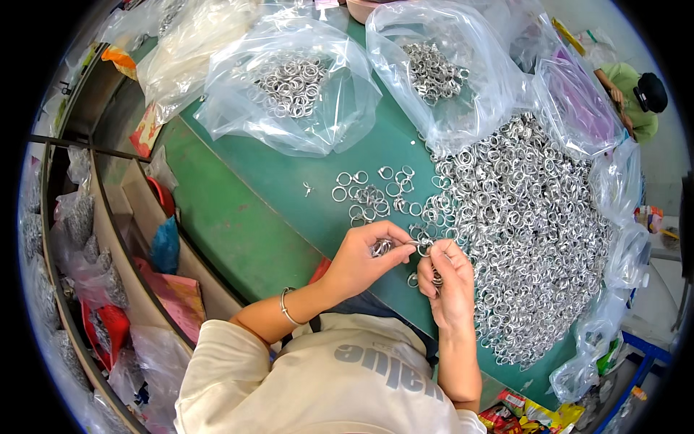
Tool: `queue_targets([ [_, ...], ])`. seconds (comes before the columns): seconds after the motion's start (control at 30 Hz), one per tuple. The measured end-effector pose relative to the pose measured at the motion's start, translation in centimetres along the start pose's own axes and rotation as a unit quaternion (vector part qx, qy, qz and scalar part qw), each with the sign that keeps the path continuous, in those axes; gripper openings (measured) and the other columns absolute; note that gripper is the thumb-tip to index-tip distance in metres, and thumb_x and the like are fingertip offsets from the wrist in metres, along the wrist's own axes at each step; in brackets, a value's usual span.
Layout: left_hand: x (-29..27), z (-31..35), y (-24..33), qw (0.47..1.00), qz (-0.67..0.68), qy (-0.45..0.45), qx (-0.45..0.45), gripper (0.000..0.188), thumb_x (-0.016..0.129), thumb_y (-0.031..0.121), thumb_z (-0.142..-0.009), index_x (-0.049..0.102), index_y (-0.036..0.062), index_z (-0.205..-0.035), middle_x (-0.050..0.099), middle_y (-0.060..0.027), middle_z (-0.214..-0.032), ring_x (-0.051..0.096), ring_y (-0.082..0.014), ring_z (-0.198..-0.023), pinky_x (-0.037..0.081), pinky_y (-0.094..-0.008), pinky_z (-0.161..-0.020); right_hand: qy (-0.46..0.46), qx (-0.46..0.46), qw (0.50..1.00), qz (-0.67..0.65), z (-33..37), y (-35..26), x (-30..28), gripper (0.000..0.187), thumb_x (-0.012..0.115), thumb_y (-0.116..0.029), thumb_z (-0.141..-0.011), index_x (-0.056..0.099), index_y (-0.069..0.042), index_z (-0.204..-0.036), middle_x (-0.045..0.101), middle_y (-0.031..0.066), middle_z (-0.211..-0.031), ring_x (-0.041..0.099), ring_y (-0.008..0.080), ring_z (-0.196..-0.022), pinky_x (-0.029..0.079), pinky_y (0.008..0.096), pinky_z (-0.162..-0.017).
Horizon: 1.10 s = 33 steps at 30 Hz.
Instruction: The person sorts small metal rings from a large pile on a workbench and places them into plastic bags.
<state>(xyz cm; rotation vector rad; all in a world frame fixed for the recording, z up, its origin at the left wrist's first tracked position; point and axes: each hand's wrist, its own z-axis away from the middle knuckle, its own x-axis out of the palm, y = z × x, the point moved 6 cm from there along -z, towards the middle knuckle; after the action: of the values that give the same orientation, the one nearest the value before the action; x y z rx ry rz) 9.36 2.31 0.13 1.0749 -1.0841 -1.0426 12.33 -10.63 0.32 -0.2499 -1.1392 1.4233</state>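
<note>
My left hand (pixel 367 259) and my right hand (pixel 451 282) meet over the near part of the green table, fingertips pinched around a small silver ring (pixel 422 247). More rings (pixel 381 248) are tucked in the curled fingers of the left. A short stack of rings (pixel 437 277) sits within the right hand's fingers. Just beyond the hands lies a loose group of rings (pixel 369 195). A big heap of silver rings (pixel 538 239) spreads to the right of my right hand.
Two clear plastic bags hold rings: one (pixel 340 119) far left of centre, one (pixel 477 108) farther right. A tiny metal piece (pixel 309 189) lies on the green table (pixel 238 199). Shelves with bagged goods (pixel 94 304) stand at left. Another person (pixel 630 94) is at far right.
</note>
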Motion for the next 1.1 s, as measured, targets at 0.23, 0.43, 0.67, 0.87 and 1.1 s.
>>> queue_targets([
  [0.23,1.0,0.3,-1.3,0.933,0.308,-0.099,-0.157,0.008,0.053,0.010,-0.089,0.055,0.0017,-0.090,0.058,-0.0060,-0.073,0.038,-0.0026,-0.053,0.026,-0.0162,-0.044,0.012,-0.008,1.000,0.020,0.0,-0.1,0.3,0.014,0.046,-0.013,-0.092,0.047,-0.006,-0.080,0.046,0.0007,-0.056,0.036,0.0052,-0.044,0.025,0.0186,-0.040],
  [0.43,1.0,0.5,-0.5,0.984,0.162,-0.067,-0.036,0.008,0.050,0.010,-0.090,0.052,0.0025,-0.094,0.056,-0.0022,-0.072,0.041,-0.0019,-0.056,0.028,-0.0167,-0.045,0.012,-0.021,0.997,0.072,0.4,-0.2,0.6,0.018,0.046,-0.012,-0.092,0.046,-0.006,-0.075,0.047,0.0004,-0.057,0.035,0.0045,-0.044,0.025,0.0185,-0.040],
  [0.67,0.2,0.6,0.2,0.978,0.194,-0.050,-0.054,0.008,0.049,0.007,-0.089,0.052,0.0013,-0.094,0.053,-0.0019,-0.065,0.039,-0.0019,-0.053,0.027,-0.0163,-0.044,0.005,0.028,1.000,-0.004,0.2,0.6,-0.2,0.016,0.050,-0.007,-0.088,0.047,-0.005,-0.073,0.048,0.0014,-0.058,0.038,0.0056,-0.044,0.026,0.0186,-0.040],
  [0.87,-2.6,-1.4,0.4,0.989,-0.136,0.043,0.032,0.007,0.053,0.002,-0.086,0.055,-0.0021,-0.090,0.055,-0.0010,-0.064,0.046,-0.0050,-0.053,0.035,-0.0196,-0.047,0.016,-0.076,0.997,-0.010,0.2,-0.8,-1.6,0.014,0.048,-0.005,-0.087,0.047,-0.005,-0.073,0.057,0.0112,-0.072,0.044,0.0087,-0.045,0.029,0.0185,-0.037],
  [1.1,-2.1,-0.8,1.5,0.945,-0.325,0.000,0.050,0.014,0.056,0.006,-0.086,0.057,-0.0015,-0.097,0.056,-0.0028,-0.070,0.046,-0.0093,-0.053,0.037,-0.0235,-0.047,-0.031,-0.012,0.951,-0.307,1.3,-0.2,-5.0,0.029,0.034,-0.024,-0.097,0.043,-0.006,-0.077,0.035,0.0027,-0.056,0.030,0.0101,-0.039,0.026,0.0204,-0.031],
])
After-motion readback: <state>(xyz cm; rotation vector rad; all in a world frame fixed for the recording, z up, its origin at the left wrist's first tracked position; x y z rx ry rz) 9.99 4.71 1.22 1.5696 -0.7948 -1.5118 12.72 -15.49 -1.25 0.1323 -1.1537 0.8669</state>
